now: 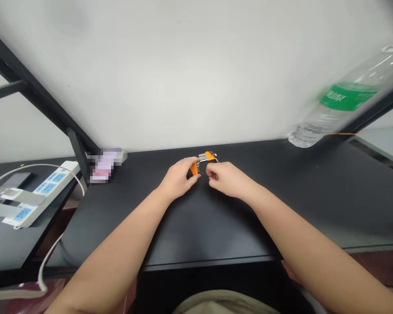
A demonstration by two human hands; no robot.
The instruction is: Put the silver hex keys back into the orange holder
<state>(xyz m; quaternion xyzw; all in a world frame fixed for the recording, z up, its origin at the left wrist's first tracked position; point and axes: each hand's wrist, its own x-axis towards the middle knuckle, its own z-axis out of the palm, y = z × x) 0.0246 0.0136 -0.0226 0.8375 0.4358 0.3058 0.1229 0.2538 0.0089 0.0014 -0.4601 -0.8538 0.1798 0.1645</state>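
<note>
Gripping orange block (194, 168), slim metal rods (198, 166): left hand (179, 178).

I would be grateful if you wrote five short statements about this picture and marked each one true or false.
1. The left hand has an orange piece between thumb and fingers. True.
2. The right hand lies flat with its fingers spread. False: its fingers are curled in.
3. A second orange piece with silvery rods shows just beyond the hands. True.
4. The power strip lies to the right of the bottle. False: it is at the far left of the picture, and the bottle is at the right.
5. The label around the bottle is green. True.
</note>
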